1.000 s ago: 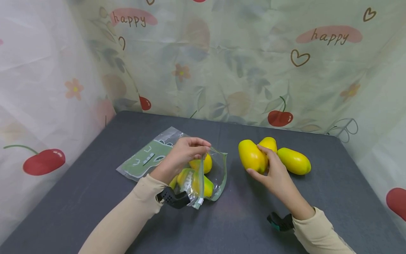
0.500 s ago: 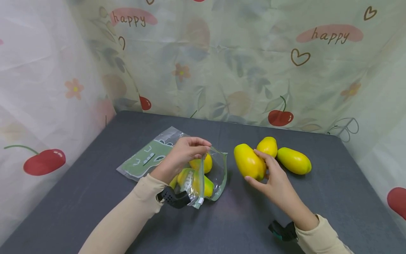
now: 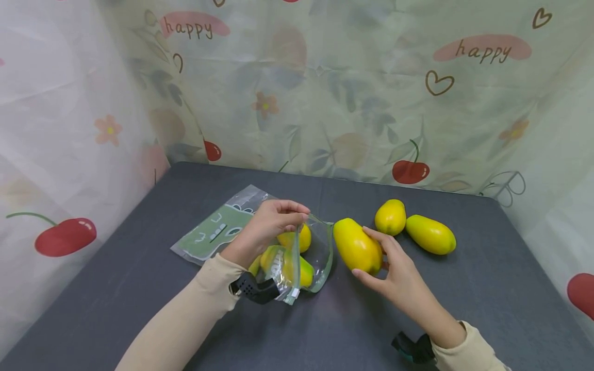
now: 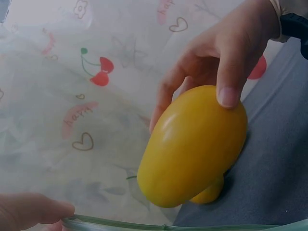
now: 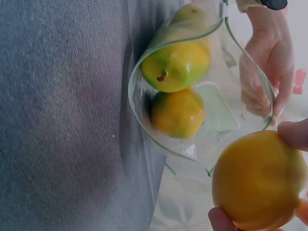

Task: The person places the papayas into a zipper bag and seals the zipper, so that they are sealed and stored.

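My left hand [image 3: 271, 221] pinches the upper rim of a clear zip bag [image 3: 211, 234] with a green printed front; its mouth gapes to the right. Inside lie several yellow-green papayas [image 5: 175, 65], best seen in the right wrist view. My right hand [image 3: 401, 270] grips a large yellow papaya [image 3: 356, 247], thumb on the near side and fingers on the far side. That papaya is beside the bag's open mouth, its upper left end close to the rim; whether they touch I cannot tell. In the left wrist view the same papaya [image 4: 192, 144] appears tilted.
Two more yellow papayas, a rounder one [image 3: 390, 217] and a longer one [image 3: 430, 235], lie on the dark grey table [image 3: 352, 330] beyond my right hand. A patterned curtain [image 3: 325, 103] surrounds the table's back and sides.
My right hand has carried the papaya left and toward me, away from the other two and up to the bag's mouth. The left hand and the bag have hardly moved.
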`<state>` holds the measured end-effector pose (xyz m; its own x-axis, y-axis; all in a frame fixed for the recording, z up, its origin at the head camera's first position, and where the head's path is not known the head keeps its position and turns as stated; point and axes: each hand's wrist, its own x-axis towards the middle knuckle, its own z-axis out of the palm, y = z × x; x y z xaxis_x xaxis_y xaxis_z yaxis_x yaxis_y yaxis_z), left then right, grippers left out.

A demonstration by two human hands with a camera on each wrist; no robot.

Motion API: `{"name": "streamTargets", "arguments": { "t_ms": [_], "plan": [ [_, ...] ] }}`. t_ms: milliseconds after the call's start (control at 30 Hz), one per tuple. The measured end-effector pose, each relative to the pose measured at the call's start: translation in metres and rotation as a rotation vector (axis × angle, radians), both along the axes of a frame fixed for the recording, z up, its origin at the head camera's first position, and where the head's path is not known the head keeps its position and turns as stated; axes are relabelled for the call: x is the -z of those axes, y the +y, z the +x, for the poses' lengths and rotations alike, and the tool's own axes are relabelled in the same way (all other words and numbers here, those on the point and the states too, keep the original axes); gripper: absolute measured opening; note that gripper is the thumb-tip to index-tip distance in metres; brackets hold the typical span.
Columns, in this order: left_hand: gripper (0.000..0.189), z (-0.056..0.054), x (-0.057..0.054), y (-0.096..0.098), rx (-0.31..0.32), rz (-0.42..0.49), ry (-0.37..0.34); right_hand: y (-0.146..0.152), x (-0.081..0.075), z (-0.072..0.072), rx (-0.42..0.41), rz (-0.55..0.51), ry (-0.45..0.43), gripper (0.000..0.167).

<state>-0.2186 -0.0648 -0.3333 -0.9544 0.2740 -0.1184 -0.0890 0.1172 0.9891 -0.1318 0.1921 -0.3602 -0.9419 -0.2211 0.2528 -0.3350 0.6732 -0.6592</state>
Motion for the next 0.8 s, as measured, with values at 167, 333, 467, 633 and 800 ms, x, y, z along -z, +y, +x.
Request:
{"name": "streamTargets", "arguments": {
  "t_ms": [167, 333, 467, 633, 800],
  "plan": [
    [0.024, 0.001, -0.001, 0.0, -0.007, -0.012, -0.006, -0.005, 0.004, 0.002, -0.032, 0.013, 0.001, 0.075],
    [0.024, 0.001, -0.002, -0.001, -0.007, -0.015, -0.006, -0.009, 0.008, 0.002, -0.062, 0.034, -0.02, 0.075],
    [0.024, 0.001, -0.002, 0.0, -0.012, -0.02, -0.008, -0.013, 0.013, 0.003, -0.075, 0.05, -0.039, 0.076],
    [0.024, 0.001, -0.001, 0.0, -0.015, -0.042, -0.009, -0.018, 0.021, 0.001, -0.109, 0.067, -0.063, 0.076],
    [0.024, 0.001, 0.0, 0.0, -0.012, -0.045, -0.006, -0.021, 0.027, -0.001, -0.137, 0.083, -0.097, 0.076]
  ]
}}
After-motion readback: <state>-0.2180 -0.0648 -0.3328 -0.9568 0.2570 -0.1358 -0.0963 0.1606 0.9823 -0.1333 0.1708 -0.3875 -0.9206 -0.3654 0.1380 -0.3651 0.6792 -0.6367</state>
